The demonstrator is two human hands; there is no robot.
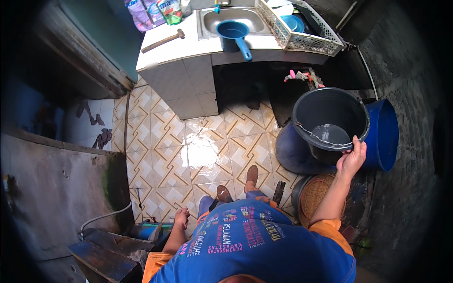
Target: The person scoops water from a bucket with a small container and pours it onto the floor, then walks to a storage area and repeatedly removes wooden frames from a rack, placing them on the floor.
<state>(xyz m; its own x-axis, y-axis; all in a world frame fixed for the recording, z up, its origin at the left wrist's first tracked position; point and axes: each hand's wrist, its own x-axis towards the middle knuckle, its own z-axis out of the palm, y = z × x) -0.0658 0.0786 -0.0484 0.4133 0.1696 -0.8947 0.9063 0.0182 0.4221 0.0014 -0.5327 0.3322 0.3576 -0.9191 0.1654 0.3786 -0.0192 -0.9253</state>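
Observation:
My right hand (350, 158) is closed on the near rim of a black bucket (311, 101), its fingertips over the edge. A twisted wire handle lies across the bucket's near side, and a little light shines off its bottom. The bucket is above a rounded blue drum (288, 148); I cannot tell whether it rests on it. Beside it on the right stands a blue barrel (388, 137). My left hand (181, 218) hangs low at my side over the floor, fingers loosely bent and partly apart, with nothing visible in it.
A counter (163, 49) ahead bears a hammer (163, 41), a blue dipper (234, 30), a steel sink (207, 28) and a dish crate (311, 42). A pink-handled tap (296, 75) sticks out below. Patterned floor tiles (165, 165) shine wet. A woven basket (321, 195) stands near my right arm.

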